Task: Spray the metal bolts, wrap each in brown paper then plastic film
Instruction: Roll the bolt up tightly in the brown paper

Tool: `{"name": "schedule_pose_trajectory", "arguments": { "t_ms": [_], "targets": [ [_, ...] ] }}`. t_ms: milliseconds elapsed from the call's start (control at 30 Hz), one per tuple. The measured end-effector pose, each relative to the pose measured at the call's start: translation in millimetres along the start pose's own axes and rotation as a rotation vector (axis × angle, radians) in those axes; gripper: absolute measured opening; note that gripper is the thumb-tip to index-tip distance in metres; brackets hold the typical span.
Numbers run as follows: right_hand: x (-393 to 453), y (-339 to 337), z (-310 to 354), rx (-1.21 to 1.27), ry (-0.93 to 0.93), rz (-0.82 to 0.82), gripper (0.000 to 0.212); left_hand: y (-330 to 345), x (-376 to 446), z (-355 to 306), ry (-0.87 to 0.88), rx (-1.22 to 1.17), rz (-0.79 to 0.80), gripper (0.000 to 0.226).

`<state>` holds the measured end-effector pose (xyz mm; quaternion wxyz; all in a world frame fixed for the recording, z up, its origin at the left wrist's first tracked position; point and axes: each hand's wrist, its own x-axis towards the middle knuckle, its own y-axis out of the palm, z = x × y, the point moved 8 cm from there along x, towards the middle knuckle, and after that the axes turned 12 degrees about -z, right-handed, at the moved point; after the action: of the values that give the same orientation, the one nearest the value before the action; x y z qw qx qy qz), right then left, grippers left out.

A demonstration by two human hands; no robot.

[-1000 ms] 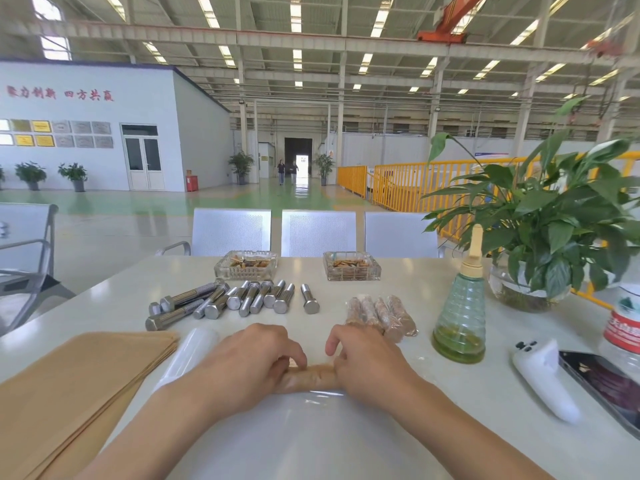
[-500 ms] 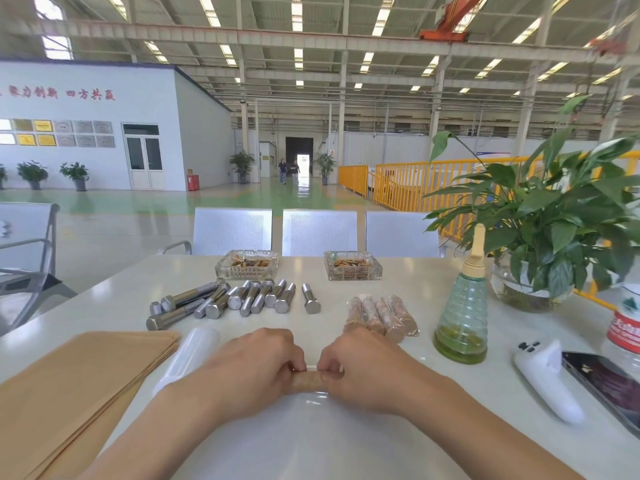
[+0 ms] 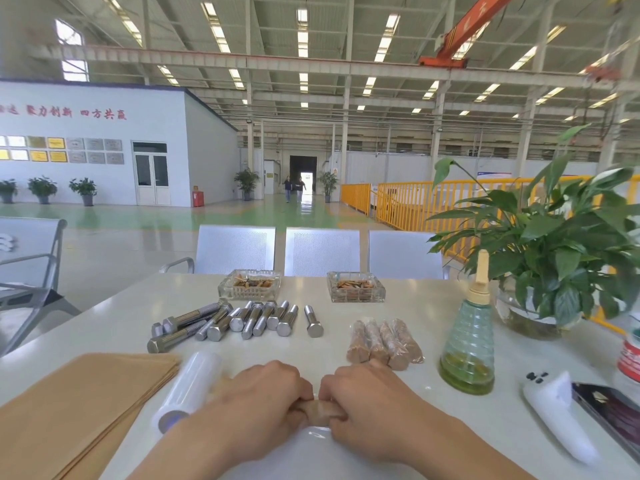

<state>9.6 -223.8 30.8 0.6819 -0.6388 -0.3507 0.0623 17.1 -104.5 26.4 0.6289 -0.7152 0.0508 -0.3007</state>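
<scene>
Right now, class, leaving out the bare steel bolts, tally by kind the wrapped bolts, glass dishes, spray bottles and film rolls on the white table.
Finished brown paper-wrapped bolts: 4
Brown wrapped bolt in progress, gripped by left hand and right hand: 1
Square clear glass dishes: 2
Green-tinted plastic spray bottle: 1
Clear plastic film roll: 1
Total: 9

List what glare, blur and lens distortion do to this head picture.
Head view: wide-angle bending bows the roof beams and leans the right-hand columns; the upper right corner smears near the orange crane; ceiling lights reflect as pale patches on the glossy table; a bright glint sits on the plastic film beneath both hands, left hand and right hand, which stay sharp.
</scene>
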Motion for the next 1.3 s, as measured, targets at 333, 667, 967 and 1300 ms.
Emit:
{"name": "schedule_pose_trajectory", "arguments": {
  "t_ms": [333,667,967,1300],
  "targets": [
    [-0.6,-4.1,8.4,-0.125,-0.145,-0.052,0.027,-6.2,2.6,10.8,-0.072,-0.200,0.065,0.029],
    [-15.5,-36.5,-0.6,-0.116,-0.194,-0.362,0.013,-13.2,19.4,15.8,-0.105,-0.113,0.226,0.029],
    [-7.2,-31.9,-14.5,-0.082,-0.134,-0.203,0.018,-21.6,31.4,0.5,0.020,0.064,0.047,0.017],
    [5.4,-29.0,-30.3,0.133,0.070,0.137,0.013,-11.3,28.9,-6.2,0.127,0.199,-0.047,0.038]
  ]
}}
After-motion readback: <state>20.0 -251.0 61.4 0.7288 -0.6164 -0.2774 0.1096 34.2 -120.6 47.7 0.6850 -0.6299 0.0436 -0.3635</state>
